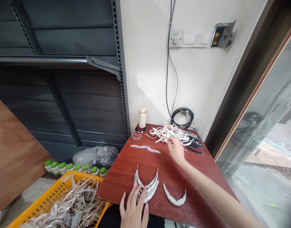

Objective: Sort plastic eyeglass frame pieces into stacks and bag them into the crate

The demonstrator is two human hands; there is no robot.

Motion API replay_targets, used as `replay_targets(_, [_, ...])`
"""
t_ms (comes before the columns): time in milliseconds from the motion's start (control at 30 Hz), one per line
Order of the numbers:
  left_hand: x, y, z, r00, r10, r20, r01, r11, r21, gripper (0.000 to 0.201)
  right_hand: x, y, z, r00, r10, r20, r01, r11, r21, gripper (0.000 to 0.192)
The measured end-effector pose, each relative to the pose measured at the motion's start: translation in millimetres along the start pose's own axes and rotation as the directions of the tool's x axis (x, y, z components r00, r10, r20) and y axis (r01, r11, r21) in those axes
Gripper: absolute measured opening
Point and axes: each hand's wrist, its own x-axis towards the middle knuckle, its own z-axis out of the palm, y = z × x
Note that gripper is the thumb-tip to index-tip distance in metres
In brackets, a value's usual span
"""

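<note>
My left hand (134, 209) rests with its fingers spread on a stack of curved, silvery-white strips (150, 190) at the near edge of the table. To the right of the stack lies a single curved strip (175, 200), its ends pointing away from me. My right hand (176, 151) is stretched out to the near edge of a tangled pile of white and silvery strips (167, 130). Its fingers are bent together, and whatever they grip is hidden. A wavy, silvery strip (146, 148) lies flat left of that hand.
The red-brown table (121, 177) meets a white wall. A cream bottle (142, 118), black strips (196, 142) and a coiled black cable (175, 118) stand or lie at its back. A yellow basket (44, 202) of strips and green-lidded jars (62, 167) are at left.
</note>
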Motion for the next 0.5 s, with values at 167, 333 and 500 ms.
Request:
replay_targets(167, [0,4,0.9,0.999,-0.042,0.005,0.042,0.999,-0.029,0.045,47,75,-36,0.955,0.229,-0.186,-0.234,0.972,-0.004,0.025])
replay_targets(333, [1,2,3.6,0.999,-0.037,0.007,0.037,0.999,-0.016,0.046,59,102,-54,0.963,0.239,-0.127,-0.216,0.961,0.172,0.029])
replay_targets(500, [1,0,6.2,1.000,-0.004,0.001,0.004,1.000,-0.019,0.047,79,85,-75,0.961,0.262,-0.092,-0.189,0.862,0.471,0.051])
